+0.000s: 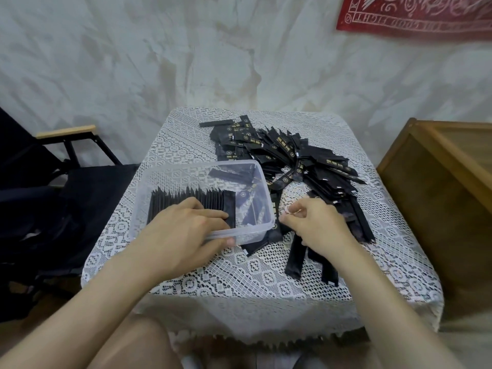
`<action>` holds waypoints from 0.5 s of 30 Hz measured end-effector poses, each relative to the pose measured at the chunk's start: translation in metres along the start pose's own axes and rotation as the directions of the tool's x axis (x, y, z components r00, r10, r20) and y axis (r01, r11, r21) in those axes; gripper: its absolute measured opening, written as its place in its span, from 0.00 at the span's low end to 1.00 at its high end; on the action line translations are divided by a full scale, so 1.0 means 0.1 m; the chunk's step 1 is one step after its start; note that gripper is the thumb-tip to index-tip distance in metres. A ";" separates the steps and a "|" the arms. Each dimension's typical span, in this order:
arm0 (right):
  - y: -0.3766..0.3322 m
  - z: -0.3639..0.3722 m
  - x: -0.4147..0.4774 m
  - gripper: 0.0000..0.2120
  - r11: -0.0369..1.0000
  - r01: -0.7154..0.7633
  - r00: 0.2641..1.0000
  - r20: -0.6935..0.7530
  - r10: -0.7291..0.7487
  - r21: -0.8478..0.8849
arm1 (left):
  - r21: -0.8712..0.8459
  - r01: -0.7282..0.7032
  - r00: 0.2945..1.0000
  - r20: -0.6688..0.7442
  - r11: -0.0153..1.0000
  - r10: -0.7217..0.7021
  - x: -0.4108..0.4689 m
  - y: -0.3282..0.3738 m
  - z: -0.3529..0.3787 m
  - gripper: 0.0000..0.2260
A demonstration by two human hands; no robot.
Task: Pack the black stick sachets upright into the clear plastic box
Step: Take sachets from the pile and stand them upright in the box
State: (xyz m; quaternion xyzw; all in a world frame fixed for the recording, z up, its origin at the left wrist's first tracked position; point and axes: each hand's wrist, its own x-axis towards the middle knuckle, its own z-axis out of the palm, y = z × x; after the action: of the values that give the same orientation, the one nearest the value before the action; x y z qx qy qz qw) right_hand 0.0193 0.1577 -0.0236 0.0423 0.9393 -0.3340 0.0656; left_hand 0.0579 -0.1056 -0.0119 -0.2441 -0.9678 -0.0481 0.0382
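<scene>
Your left hand [183,230] lies flat, grip wide, on the upright sachets [186,199] in the box [202,165]; your right hand [316,225] pinches loose sachets [274,209].

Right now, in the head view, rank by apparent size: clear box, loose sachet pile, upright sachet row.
1. loose sachet pile
2. clear box, only slightly smaller
3. upright sachet row, inside the box

The right part of the box [186,165] stood open from above beside the packed row of sachets [183,201] filling its left, while the left hand [183,231] lay across its near rim, the loose pile [306,161] crowded the table's right and far side, and bare cloth [239,278] lay free along the near edge.
</scene>
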 end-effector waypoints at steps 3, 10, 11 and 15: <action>-0.06 0.03 0.02 0.15 0.995 -0.009 1.000 0.000 0.009 -0.097 | 0.024 -0.002 1.000 -0.024 1.000 0.002 -0.01 0.00 0.03 0.26; -0.20 0.14 0.17 0.16 0.992 -0.051 0.999 0.014 0.053 -0.117 | 0.050 -0.001 0.998 -0.068 0.999 0.004 -0.05 0.01 0.10 0.23; -0.22 0.15 0.19 0.15 0.994 -0.059 0.998 0.016 0.060 -0.088 | 0.053 0.003 0.997 -0.074 0.999 0.001 -0.06 0.02 0.10 0.23; -0.21 0.17 0.26 0.10 0.995 -0.072 0.996 0.053 0.068 0.070 | 0.072 0.012 0.995 -0.097 0.997 -0.005 -0.08 0.05 0.11 0.21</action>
State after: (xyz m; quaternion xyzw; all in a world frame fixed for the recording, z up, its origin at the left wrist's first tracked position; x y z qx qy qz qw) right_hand -0.0076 0.1313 -0.0276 0.0690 0.9228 -0.3658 0.0992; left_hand 0.0669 -0.1040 -0.0227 -0.2357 -0.9670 -0.0248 0.0934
